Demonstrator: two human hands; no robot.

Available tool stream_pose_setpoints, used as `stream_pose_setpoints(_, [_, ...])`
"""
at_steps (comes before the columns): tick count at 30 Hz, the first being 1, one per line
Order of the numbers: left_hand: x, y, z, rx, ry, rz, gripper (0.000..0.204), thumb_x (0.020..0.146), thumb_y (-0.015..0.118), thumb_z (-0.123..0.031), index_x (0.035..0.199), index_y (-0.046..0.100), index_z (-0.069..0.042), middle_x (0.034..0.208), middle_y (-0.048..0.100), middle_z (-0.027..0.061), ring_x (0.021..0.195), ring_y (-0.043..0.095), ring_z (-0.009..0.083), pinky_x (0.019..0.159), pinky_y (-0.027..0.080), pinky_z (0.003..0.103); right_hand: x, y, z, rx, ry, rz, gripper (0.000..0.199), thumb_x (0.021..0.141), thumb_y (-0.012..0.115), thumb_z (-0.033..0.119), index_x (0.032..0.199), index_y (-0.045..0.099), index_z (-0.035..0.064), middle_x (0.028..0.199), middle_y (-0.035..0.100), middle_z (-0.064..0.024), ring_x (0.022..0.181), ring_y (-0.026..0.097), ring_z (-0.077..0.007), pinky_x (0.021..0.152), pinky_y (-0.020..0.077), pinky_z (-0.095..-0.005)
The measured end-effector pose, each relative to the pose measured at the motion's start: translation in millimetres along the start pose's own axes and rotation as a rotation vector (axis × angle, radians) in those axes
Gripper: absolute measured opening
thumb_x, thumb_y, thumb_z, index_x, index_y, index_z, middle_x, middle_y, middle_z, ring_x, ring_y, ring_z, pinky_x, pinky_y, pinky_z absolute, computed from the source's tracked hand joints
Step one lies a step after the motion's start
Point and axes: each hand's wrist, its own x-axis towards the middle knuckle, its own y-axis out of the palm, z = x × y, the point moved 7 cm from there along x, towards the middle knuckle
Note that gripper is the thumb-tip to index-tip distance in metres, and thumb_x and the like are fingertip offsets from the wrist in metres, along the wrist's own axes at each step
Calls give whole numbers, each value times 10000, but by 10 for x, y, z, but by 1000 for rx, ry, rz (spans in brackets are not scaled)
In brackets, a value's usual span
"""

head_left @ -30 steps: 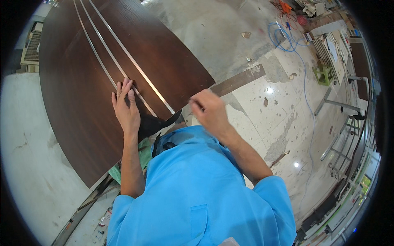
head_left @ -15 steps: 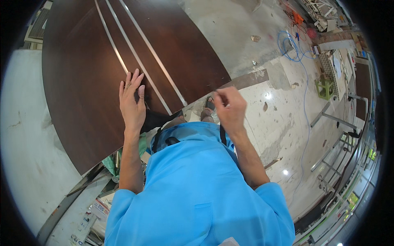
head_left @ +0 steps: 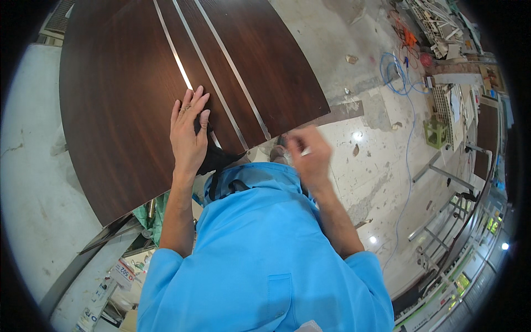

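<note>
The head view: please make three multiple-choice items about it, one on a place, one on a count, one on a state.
1. Where does the left hand lie?
A. flat on the dark brown panel
B. on the floor
C. in a pocket

2. How many thin metal strips run along the panel?
A. one
B. three
C. six

3. How does the right hand appear?
A. sharp and pressed flat on the panel
B. blurred, off the panel's edge
C. out of view

Answers: 1 A, the palm and fingers rest on the wood; 2 B, three pale lines run side by side; 3 B, it is smeared and sits above the pale floor.
</note>
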Motion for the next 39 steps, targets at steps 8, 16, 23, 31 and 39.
stream_pose_setpoints(8, [10,-1,10,-30,17,-19,333,1087,547,-265,1364,681,-139,1495,614,36,1482,465,231,1267,279,448,-224,-14,-232,-62,221,-215,110,842,741,-32,907,679,33,845,653,-108,684,657,-243,584,510,-350])
stream_pose_setpoints(16, [18,1,5,-39,30,-20,329,1091,544,-264,1356,686,-130,1490,617,44,1477,471,236,1265,276,456,3,-48,-91,-17,88,-60,88,857,733,-13,914,685,33,833,658,-106,687,662,-233,589,523,-342])
stream_pose_setpoints(23, [17,-5,3,-53,15,-18,336,1094,541,-267,1358,683,-116,1488,619,57,1475,474,244,1260,279,457,-16,24,-25,58,-13,0,95,857,730,-41,905,693,32,822,663,-78,695,636,-154,595,509,-291])
stream_pose_setpoints(31, [40,-4,0,-52,26,-31,341,1099,528,-276,1350,687,-108,1485,621,66,1474,475,254,1261,275,457,76,-573,-266,-245,123,-414,99,848,753,-18,910,701,40,814,670,-98,696,659,-215,630,525,-340])
stream_pose_setpoints(39, [38,-3,-6,-44,43,-22,334,1100,526,-262,1344,689,-102,1483,623,65,1474,476,253,1261,273,453,-171,-21,-289,-5,-125,-138,166,805,775,-45,917,690,42,828,648,-103,722,663,-248,640,532,-359])
